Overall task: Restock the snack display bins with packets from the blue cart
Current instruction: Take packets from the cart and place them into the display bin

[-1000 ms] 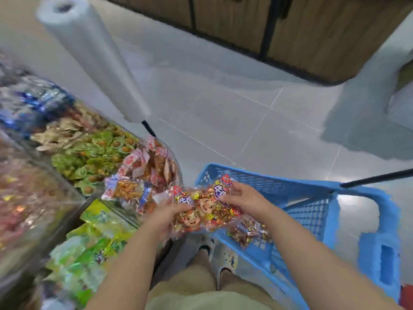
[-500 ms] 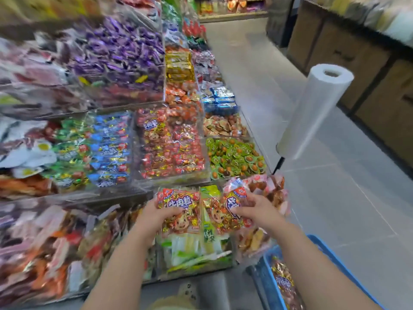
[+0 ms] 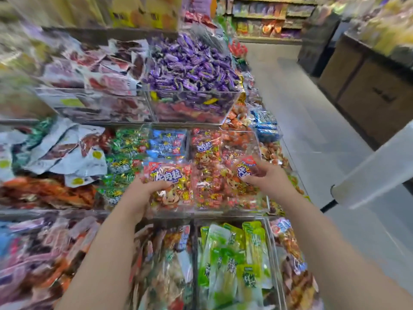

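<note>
Head view: the left hand (image 3: 143, 195) grips 1 red-and-yellow cartoon-printed plastic snack packet (image 3: 172, 184) by its lower left edge, fingers curled round it, while the right hand (image 3: 266, 177) pinches a 2nd packet of the same print (image 3: 245, 168) between thumb and fingers. The 1st packet is held at the left edge and the other over the right half of a clear plastic display bin (image 3: 232, 209) filled with matching packets. Purple-wrapped sweets (image 3: 190, 63) fill the bin above, pale green sachets (image 3: 232, 253) the bin below, and a white roll of plastic bags (image 3: 375, 166) stands at the right.
</note>
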